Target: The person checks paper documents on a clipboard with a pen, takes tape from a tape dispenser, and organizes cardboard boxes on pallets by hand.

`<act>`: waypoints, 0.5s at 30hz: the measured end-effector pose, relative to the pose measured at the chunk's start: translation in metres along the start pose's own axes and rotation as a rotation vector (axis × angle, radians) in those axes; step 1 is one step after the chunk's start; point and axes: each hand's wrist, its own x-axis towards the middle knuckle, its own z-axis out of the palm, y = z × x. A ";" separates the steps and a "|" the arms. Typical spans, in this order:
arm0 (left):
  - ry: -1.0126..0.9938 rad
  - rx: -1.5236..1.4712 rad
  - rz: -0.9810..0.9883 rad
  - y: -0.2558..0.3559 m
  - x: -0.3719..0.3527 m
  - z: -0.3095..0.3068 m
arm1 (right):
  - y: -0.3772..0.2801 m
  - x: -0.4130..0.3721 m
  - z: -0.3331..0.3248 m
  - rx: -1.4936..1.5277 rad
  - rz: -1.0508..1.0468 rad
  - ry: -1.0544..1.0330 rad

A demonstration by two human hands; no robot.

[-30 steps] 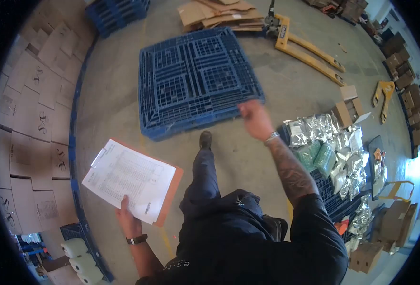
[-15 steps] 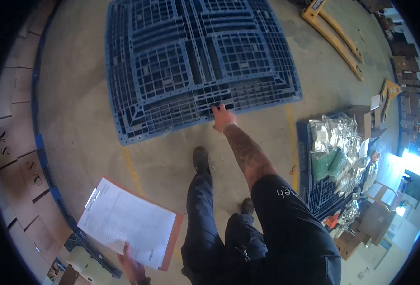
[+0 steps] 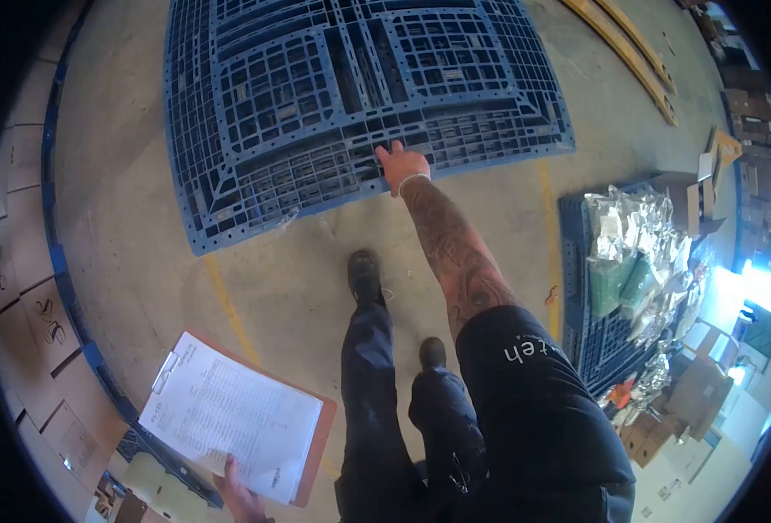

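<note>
My right hand (image 3: 402, 167) is closed on the near edge of a large blue plastic pallet (image 3: 285, 174), its fingers reaching into the grid openings. The pallet lies at the top centre, beyond my feet. At the lower left, my left hand (image 3: 239, 492) grips a brown clipboard (image 3: 322, 436) by its lower edge, thumb on top. Printed white sheets (image 3: 228, 410) are held under the board's metal clip (image 3: 166, 373).
To the right, silvery and green packages (image 3: 634, 261) lie on another blue pallet (image 3: 574, 261). Yellow pallet-truck forks (image 3: 634, 65) are at the upper right. Cardboard boxes (image 3: 54, 327) line the left side. Yellow lines (image 3: 231, 309) mark the floor.
The pallet's near edge appears nearer my left side and larger in view, my right hand staying on it. The packages sit farther right in the view. The clipboard has shifted slightly.
</note>
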 end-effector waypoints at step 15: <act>-0.082 0.813 0.491 -0.013 0.022 -0.086 | -0.022 -0.011 0.052 0.076 0.132 0.215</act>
